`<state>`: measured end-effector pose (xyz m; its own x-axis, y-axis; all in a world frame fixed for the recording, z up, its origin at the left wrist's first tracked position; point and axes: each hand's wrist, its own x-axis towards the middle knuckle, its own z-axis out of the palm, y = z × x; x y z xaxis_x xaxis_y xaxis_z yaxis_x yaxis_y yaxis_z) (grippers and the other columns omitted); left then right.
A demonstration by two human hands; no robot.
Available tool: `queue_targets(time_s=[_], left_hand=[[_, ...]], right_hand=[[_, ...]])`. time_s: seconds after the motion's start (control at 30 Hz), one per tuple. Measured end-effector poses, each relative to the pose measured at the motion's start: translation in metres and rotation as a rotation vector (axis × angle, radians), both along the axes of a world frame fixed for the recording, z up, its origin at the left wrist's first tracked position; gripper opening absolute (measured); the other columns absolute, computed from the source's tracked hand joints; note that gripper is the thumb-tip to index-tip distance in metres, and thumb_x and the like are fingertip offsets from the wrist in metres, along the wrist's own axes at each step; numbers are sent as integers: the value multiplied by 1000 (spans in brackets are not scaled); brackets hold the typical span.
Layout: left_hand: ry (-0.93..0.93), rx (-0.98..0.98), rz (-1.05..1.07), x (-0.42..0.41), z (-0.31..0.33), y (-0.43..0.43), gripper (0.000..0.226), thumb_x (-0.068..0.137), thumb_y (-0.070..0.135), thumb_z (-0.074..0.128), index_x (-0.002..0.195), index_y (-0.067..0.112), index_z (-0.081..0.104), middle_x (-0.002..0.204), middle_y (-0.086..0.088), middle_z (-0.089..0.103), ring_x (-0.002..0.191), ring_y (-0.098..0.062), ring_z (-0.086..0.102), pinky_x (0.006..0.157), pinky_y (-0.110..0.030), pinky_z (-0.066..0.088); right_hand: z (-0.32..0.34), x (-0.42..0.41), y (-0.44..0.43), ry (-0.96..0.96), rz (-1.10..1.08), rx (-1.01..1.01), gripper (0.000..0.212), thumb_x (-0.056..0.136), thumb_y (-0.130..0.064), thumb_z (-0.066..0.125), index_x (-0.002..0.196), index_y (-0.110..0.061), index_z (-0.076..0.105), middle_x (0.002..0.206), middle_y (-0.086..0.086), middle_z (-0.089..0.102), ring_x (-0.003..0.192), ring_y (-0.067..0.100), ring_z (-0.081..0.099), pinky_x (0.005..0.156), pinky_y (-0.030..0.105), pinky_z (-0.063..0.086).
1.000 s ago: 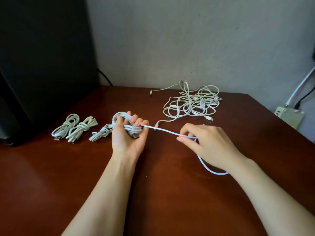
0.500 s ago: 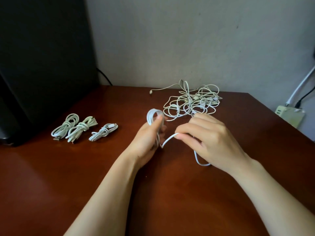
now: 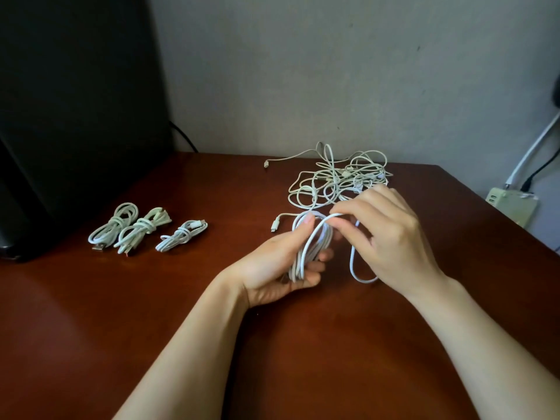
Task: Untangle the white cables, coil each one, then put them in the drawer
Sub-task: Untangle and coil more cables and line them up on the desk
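Note:
My left hand [image 3: 274, 268] grips a half-wound coil of white cable [image 3: 309, 250] above the middle of the brown table [image 3: 121, 313], thumb pressed on the top of the loops. My right hand [image 3: 385, 237] pinches the free strand of the same cable over the coil; a loose loop hangs below it. A tangled pile of white cables [image 3: 336, 177] lies behind my hands near the wall. Three coiled, tied cables [image 3: 145, 228] lie side by side at the left. No drawer is in view.
A large black object [image 3: 69, 110] stands at the table's left rear. A white power strip [image 3: 512, 204] with plugged cords sits off the table's right edge. A stray cable end with a plug [image 3: 275, 225] lies just left of the coil.
My left hand has carried the coil from near the tied bundles towards the middle. My right hand has closed in from the stretched strand and laid another loop over the coil.

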<state>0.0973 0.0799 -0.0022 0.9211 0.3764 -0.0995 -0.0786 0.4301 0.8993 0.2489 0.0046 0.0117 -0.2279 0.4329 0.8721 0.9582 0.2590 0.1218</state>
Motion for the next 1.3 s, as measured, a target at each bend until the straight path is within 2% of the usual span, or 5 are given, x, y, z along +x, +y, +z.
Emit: queue_targets(time_s=[0.23,0.43,0.83,1.07,1.3], left_hand=[[60,-15,-131,-1,-3,0,54,71,70,54,84,18,62,69,0,44,53,-4,37,48,-12,35],[-10,-59,-103,-4,-4,4,20,74,-1,48,89,12,50,67,-1,42,54,-6,32,47,-15,23],[-351,-424,253,-8,2,16,25,84,22,47,94,3,59,65,-3,42,52,-6,33,44,-12,27],[-536,-517,167,-17,-1,23,23,75,10,68,95,-1,65,71,-5,43,55,-10,39,47,-15,34],[-509,-454,64,-16,-3,22,31,69,9,79,95,-1,67,69,-6,46,54,-11,41,45,-15,35]], right_hand=[[-3,-2,1,24,-9,-38,29,93,-27,56,84,-3,69,73,6,58,74,21,47,73,26,32],[-2,-1,1,78,-115,-65,32,86,-39,59,86,-9,71,78,4,57,81,19,44,76,28,31],[-2,30,-2,244,-638,24,24,89,-36,57,89,-18,73,83,9,50,82,27,35,70,38,25],[-7,61,-11,432,-966,-155,27,85,-9,62,108,-19,71,114,12,50,106,36,38,88,44,27],[-6,60,-14,490,-1065,-404,35,92,-24,53,125,-13,61,149,12,34,131,31,25,102,41,19]])
